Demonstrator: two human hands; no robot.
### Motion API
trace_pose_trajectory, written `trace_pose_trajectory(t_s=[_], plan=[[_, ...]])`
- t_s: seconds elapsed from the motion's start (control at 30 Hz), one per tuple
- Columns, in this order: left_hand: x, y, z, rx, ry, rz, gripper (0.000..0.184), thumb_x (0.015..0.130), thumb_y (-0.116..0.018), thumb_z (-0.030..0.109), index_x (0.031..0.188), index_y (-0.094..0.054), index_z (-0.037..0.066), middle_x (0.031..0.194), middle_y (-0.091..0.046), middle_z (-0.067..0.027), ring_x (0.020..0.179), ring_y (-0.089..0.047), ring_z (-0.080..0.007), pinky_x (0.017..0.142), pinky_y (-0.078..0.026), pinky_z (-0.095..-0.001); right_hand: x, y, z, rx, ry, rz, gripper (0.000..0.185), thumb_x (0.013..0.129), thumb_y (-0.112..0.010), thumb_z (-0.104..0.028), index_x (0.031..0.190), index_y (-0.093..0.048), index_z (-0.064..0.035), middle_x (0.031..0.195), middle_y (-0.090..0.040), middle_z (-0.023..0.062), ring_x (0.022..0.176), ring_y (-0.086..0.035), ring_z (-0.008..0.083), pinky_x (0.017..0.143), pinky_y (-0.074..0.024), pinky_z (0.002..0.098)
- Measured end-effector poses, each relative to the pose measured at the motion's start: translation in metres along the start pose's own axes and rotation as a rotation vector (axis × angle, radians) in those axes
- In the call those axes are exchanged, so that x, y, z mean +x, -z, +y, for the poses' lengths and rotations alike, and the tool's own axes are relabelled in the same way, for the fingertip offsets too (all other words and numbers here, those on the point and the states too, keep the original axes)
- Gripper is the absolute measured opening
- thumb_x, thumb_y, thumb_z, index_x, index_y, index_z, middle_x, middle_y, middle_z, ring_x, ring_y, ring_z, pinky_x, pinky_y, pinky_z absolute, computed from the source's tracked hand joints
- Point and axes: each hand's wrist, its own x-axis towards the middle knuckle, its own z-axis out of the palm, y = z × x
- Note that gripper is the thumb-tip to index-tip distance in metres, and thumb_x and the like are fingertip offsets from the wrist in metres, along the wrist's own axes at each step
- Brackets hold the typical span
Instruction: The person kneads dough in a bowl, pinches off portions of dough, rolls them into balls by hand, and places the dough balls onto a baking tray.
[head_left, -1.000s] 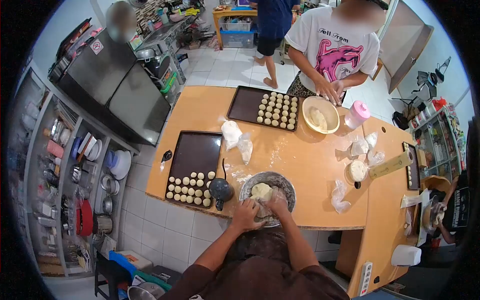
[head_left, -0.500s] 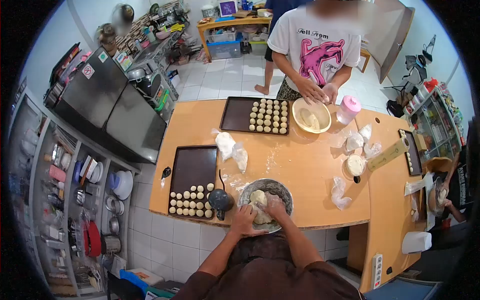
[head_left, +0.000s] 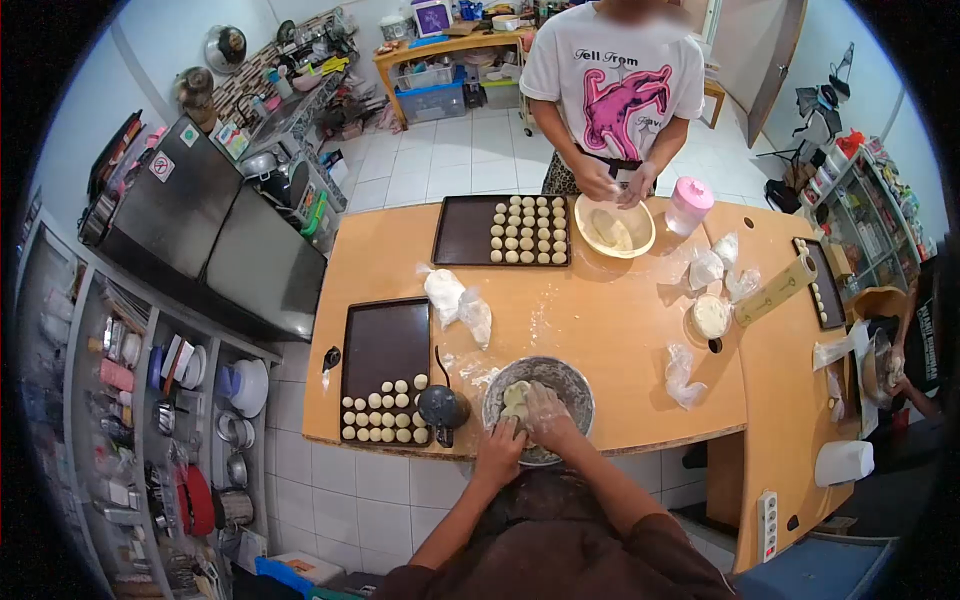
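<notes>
A lump of pale dough (head_left: 515, 396) lies in a floury metal bowl (head_left: 583, 388) at the table's near edge. My right hand (head_left: 550, 416) reaches into the bowl, its floury fingers curled against the dough. At the near left rim, my left hand (head_left: 502, 447) has its fingers on the dough's lower side; its fingertips are partly hidden. Just left of the bowl stands a dark kettle (head_left: 443, 403) with a thin curved spout. Beside it is a dark baking tray (head_left: 385, 345) with rows of small dough balls (head_left: 388, 418) in its near half.
Across the table a person (head_left: 615, 90) holds their hands over a cream bowl (head_left: 640, 240). Near them are another tray (head_left: 464, 235) of dough balls and a pink-lidded container (head_left: 690, 205). Flour bags (head_left: 445, 295) lie mid-table. A second person's hands (head_left: 893, 372) work at far right.
My left hand has shifted along the bowl's near rim, and my right hand lies further over the dough. The view has swung slightly. The person opposite has moved their hands apart a little.
</notes>
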Motion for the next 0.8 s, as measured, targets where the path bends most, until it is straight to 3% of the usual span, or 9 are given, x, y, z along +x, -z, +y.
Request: trace_pose_trajectory(t_s=[0.1,0.2,0.23,0.33,0.57,0.8], plan=[[0.004,0.013,0.01,-0.041,0.065,-0.009,0.058,0.056,-0.075,0.008,0.111,-0.059,0.008,0.123,-0.051,-0.0168,0.12,-0.047,-0.0345,0.094,-0.041,-0.0468,-0.018,-0.011,0.031,0.155,0.04,-0.102,0.076,0.08,-0.066,-0.025,0.142,-0.03,-0.0005,0.141,-0.033,0.0326,0.127,-0.038,0.049,0.106,-0.0356,0.0488],[0.004,0.019,0.014,-0.045,0.088,-0.034,0.06,0.053,-0.076,0.009,0.11,-0.059,0.008,0.123,-0.051,-0.0161,0.121,-0.046,-0.0346,0.094,-0.041,-0.0465,-0.032,0.029,0.018,0.293,0.006,-0.142,0.088,0.076,-0.069,-0.024,0.147,-0.022,-0.0038,0.143,-0.029,0.034,0.129,-0.034,0.0508,0.108,-0.0329,0.05],[0.004,0.019,0.013,-0.037,0.084,-0.04,0.06,0.052,-0.077,0.01,0.11,-0.059,0.009,0.124,-0.051,-0.0159,0.121,-0.045,-0.0347,0.094,-0.041,-0.0464,-0.031,0.028,0.014,0.311,-0.048,-0.161,0.099,0.071,-0.075,-0.024,0.149,-0.017,-0.0065,0.143,-0.029,0.034,0.129,-0.034,0.0504,0.108,-0.033,0.0492],[0.005,0.023,0.014,-0.077,0.099,-0.053,0.063,0.05,-0.078,0.011,0.11,-0.059,0.01,0.123,-0.05,-0.0155,0.12,-0.046,-0.0347,0.095,-0.041,-0.0453,-0.031,0.021,0.018,0.191,-0.011,-0.131,0.108,0.066,-0.079,-0.027,0.151,-0.013,-0.0116,0.142,-0.029,0.0297,0.124,-0.042,0.0476,0.103,-0.0402,0.0489],[0.005,0.024,0.014,-0.091,0.09,-0.047,0.068,0.048,-0.078,0.013,0.113,-0.058,0.011,0.123,-0.05,-0.0155,0.118,-0.047,-0.0347,0.095,-0.041,-0.0445,-0.029,0.029,0.016,0.19,-0.025,-0.151,0.103,0.07,-0.077,-0.031,0.151,-0.016,-0.0152,0.136,-0.037,0.0318,0.122,-0.043,0.0477,0.101,-0.041,0.0491],[-0.001,0.009,0.012,-0.042,0.073,-0.002,0.07,0.048,-0.08,0.016,0.114,-0.057,0.012,0.123,-0.05,-0.0159,0.116,-0.048,-0.0351,0.094,-0.042,-0.045,-0.03,0.02,0.022,0.152,-0.019,-0.147,0.099,0.073,-0.076,-0.034,0.151,-0.018,-0.0154,0.137,-0.037,0.0309,0.122,-0.043,0.0469,0.1,-0.042,0.0491]])
